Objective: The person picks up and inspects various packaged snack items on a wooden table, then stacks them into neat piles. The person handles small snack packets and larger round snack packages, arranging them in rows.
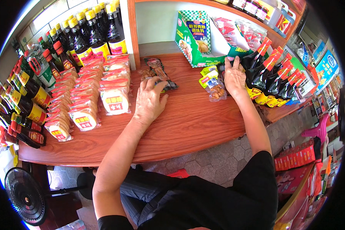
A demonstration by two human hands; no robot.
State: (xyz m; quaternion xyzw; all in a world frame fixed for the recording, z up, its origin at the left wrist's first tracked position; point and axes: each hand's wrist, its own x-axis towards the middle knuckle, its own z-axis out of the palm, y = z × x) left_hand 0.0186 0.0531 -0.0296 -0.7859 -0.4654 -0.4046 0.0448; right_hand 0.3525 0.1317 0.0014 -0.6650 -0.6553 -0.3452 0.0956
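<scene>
My left hand rests on the tabletop with its fingertips against the near side of a dark clear-wrapped snack packet. Its thumb stands apart from the fingers. My right hand reaches to the near corner of a green carton, fingers stretched out, between that carton and a row of dark bottles with red necks and yellow labels. Just left of the right hand lie a yellow-green sachet and a clear packet of brown pieces. What the right fingertips touch is partly hidden.
Rows of bagged round white cakes stand on the wooden table at left, with sauce bottles behind them. Red-and-white packets fill the green carton. A black fan stands at lower left.
</scene>
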